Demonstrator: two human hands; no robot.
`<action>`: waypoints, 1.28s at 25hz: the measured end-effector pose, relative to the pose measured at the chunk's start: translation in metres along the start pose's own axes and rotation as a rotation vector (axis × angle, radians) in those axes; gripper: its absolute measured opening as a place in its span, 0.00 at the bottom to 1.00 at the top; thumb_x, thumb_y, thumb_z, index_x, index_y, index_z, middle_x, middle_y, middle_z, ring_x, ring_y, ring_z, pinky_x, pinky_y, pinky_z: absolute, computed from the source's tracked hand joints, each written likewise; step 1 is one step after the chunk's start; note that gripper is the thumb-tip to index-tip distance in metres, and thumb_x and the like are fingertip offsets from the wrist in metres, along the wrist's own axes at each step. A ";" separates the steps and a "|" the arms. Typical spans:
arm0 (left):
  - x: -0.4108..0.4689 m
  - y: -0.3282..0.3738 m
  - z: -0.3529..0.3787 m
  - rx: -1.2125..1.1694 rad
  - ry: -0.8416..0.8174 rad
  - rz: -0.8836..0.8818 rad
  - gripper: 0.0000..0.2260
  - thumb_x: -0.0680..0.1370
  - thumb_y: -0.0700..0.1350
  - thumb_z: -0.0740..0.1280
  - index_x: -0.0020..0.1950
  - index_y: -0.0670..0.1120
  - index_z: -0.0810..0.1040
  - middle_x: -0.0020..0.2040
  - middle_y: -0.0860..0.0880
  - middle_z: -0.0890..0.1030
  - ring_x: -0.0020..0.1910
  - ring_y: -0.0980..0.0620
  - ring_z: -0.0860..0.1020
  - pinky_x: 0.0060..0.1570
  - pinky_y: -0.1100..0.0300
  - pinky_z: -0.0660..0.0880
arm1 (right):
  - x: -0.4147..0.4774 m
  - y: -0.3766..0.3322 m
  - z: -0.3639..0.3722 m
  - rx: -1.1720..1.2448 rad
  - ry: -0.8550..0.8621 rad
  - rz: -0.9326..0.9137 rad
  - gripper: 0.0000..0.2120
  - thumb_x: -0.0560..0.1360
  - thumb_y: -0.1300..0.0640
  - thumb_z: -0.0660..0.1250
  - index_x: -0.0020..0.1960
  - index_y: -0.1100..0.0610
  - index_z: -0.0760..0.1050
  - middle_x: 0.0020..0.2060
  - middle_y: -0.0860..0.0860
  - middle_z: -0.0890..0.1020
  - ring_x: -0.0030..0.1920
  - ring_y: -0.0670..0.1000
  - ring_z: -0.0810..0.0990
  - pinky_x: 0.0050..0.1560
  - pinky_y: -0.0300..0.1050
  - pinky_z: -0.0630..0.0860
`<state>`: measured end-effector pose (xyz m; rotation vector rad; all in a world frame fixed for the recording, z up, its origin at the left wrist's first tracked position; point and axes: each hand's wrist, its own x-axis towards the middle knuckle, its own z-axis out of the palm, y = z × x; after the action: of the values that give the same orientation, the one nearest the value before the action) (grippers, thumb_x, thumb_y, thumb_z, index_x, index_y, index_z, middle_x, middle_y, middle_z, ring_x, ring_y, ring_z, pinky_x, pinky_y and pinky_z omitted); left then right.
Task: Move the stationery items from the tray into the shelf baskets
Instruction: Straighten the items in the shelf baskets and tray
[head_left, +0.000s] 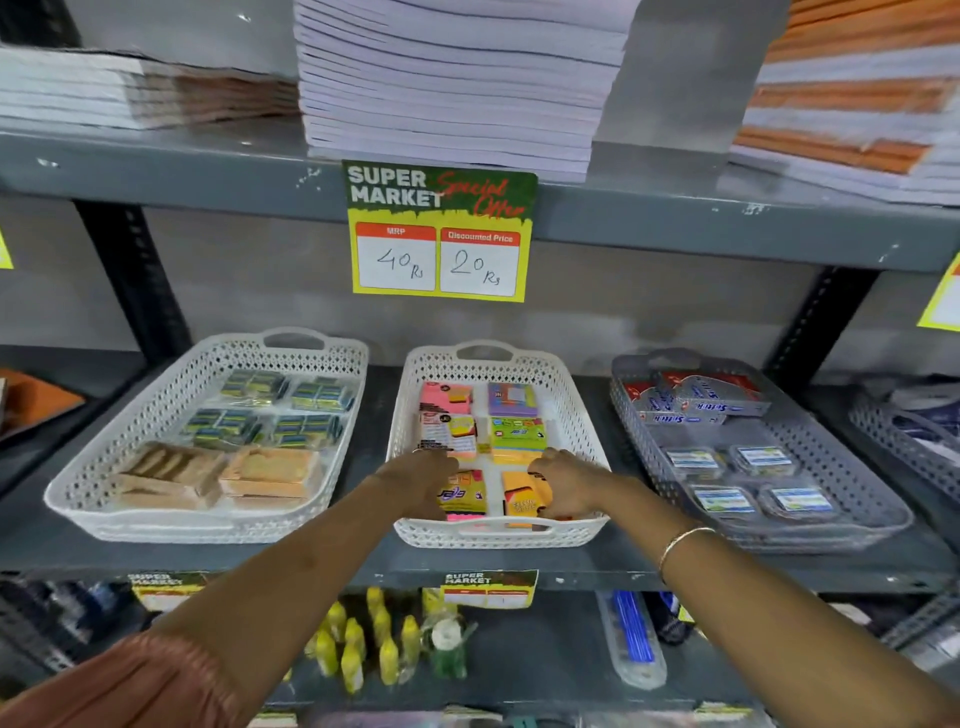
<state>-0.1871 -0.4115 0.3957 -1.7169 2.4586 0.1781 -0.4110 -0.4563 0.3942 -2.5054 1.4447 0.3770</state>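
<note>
Placing step: both hands, left hand (415, 480) and right hand (563, 483), in middle basket (498, 535), each grip grasping a sticky-note pack (465, 496); next, let go.

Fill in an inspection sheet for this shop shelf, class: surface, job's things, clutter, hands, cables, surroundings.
Surface: grey metal shelf carrying three baskets side by side.
Job's things: middle white basket holds sticky-note packs in two columns; no tray in view.
Clutter: left white basket holds small packets and tan blocks; grey basket holds boxes and small tubs.
Hands: left hand and right hand both reach into the middle basket's near end, over the front packs; grip unclear.
Cables: nothing seen.
Surroundings: price sign reads 40 and 20; stacked notebooks above; yellow bottles below.
</note>
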 end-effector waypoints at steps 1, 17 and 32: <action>0.000 0.000 0.000 0.008 -0.002 0.001 0.26 0.73 0.50 0.70 0.67 0.44 0.68 0.66 0.42 0.72 0.63 0.44 0.71 0.63 0.52 0.69 | 0.000 0.000 0.000 0.005 0.000 -0.005 0.36 0.68 0.48 0.71 0.71 0.58 0.61 0.66 0.58 0.67 0.65 0.58 0.66 0.65 0.51 0.68; -0.056 -0.035 -0.049 -0.314 0.513 -0.146 0.18 0.75 0.43 0.69 0.63 0.41 0.73 0.63 0.41 0.74 0.60 0.42 0.74 0.57 0.54 0.69 | 0.012 -0.043 -0.064 0.158 0.388 -0.184 0.27 0.73 0.46 0.67 0.68 0.54 0.66 0.67 0.55 0.70 0.69 0.55 0.67 0.65 0.51 0.69; -0.167 -0.260 -0.015 -0.177 -0.064 -0.280 0.30 0.71 0.42 0.74 0.70 0.41 0.66 0.69 0.41 0.69 0.66 0.45 0.69 0.63 0.58 0.65 | 0.098 -0.284 -0.045 0.015 0.110 -0.284 0.36 0.66 0.50 0.74 0.69 0.58 0.64 0.65 0.59 0.72 0.64 0.60 0.72 0.63 0.51 0.72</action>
<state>0.1135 -0.3489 0.4356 -2.0687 2.1850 0.4224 -0.1117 -0.4109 0.4230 -2.7047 1.0972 0.1788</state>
